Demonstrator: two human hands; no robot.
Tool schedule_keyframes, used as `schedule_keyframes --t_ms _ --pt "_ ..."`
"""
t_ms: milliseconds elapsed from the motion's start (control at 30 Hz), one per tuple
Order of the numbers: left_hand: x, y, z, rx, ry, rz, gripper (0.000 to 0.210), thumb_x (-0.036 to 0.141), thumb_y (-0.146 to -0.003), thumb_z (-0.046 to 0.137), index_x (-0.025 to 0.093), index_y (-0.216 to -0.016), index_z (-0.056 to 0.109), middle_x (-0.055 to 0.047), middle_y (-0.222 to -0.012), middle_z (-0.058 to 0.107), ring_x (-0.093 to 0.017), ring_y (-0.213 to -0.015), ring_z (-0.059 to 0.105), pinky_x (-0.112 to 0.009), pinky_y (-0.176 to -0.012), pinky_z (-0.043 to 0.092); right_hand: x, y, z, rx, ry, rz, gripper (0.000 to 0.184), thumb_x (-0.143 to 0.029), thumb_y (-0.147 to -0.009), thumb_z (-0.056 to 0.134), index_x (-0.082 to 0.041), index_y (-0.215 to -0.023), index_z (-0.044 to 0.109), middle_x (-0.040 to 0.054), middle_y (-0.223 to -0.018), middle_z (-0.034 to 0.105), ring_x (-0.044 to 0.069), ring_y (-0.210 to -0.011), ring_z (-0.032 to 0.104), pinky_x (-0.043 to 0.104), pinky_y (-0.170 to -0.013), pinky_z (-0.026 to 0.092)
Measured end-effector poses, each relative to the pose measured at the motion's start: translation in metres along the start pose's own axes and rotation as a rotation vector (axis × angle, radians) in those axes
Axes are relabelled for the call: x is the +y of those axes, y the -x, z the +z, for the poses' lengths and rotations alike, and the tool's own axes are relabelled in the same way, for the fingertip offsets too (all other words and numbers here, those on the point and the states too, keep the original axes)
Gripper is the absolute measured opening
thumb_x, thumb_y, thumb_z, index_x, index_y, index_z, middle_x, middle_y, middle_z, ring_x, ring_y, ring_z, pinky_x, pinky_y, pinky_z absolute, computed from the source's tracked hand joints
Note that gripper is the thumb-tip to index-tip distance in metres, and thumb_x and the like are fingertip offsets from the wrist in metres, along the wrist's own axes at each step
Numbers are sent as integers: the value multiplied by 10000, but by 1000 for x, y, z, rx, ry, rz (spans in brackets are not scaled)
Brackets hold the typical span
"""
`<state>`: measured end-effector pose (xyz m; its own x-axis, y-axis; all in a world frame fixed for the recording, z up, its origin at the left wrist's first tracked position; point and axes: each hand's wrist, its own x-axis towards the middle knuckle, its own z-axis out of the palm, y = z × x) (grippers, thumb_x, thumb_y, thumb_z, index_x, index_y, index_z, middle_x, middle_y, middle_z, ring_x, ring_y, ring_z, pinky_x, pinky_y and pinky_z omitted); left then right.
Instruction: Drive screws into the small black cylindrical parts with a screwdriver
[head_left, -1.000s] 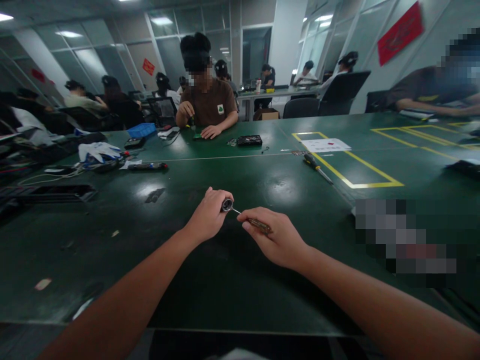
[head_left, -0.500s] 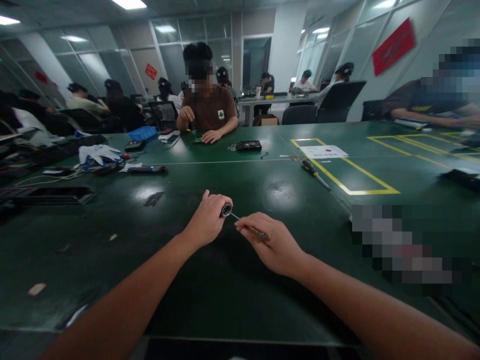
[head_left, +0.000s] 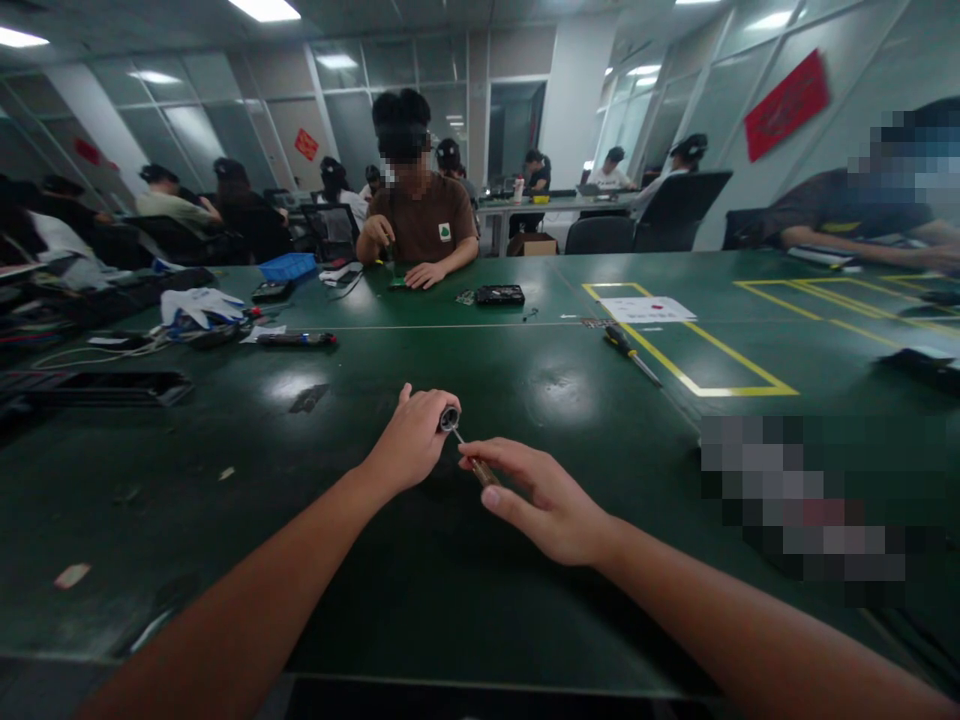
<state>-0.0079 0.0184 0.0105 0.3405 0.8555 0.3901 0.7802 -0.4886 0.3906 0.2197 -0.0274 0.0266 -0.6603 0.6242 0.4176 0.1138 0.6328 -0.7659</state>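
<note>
My left hand (head_left: 409,440) is closed round a small dark cylindrical part (head_left: 449,418) whose round, hollow-looking end faces right and toward me. Most of that part is hidden by the fingers. In my right hand (head_left: 544,495) is a small screwdriver (head_left: 483,470) with a brownish handle, held between thumb and fingers. Its thin metal shaft reaches up and left to the round end of the part. Whether the tip sits in a screw cannot be made out. Both hands are above the green table (head_left: 420,610).
A yellow-and-black screwdriver (head_left: 630,350) lies beyond my right hand, by a white sheet (head_left: 649,309) and yellow tape. At left are white gloves (head_left: 199,308), a dark pen-shaped tool (head_left: 296,340) and a blue basket (head_left: 288,266). Across sits a co-worker (head_left: 424,215).
The screwdriver has turned steeper, its handle swinging left and its tip nearer the part's end. My right thumb has moved away from the fingers and down along the handle.
</note>
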Motion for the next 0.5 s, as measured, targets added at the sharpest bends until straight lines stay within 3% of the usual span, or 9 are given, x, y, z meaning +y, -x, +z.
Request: schedule_keyframes --t_ms 133,333,500 --pt "-2 0 1 6 -13 -12 186 104 -929 476 212 -1047 571 -27 -1008 675 -223 -1019 614 -643 -1208 203 -1 -1 3 -13 48 -29 406 -349 -1000 616 -228 -1387 588 101 -1323 664 240 -1204 628 413 -1033 478" --pt "-3 0 5 6 -12 -6 162 116 -928 504 221 -1035 567 -19 -992 671 -220 -994 622 -657 -1200 204 -3 -1 6 -116 61 14 446 -364 -987 650 -206 -1398 583 81 -1171 741 208 -1073 696 361 -957 519" --pt "0 0 6 36 -25 -14 187 109 -923 526 232 -1056 571 -16 -1001 679 -226 -998 629 -665 -1202 203 -5 -3 10 -167 130 -4 458 -401 -939 717 -168 -1325 635 98 -1212 736 226 -1129 677 361 -981 508"
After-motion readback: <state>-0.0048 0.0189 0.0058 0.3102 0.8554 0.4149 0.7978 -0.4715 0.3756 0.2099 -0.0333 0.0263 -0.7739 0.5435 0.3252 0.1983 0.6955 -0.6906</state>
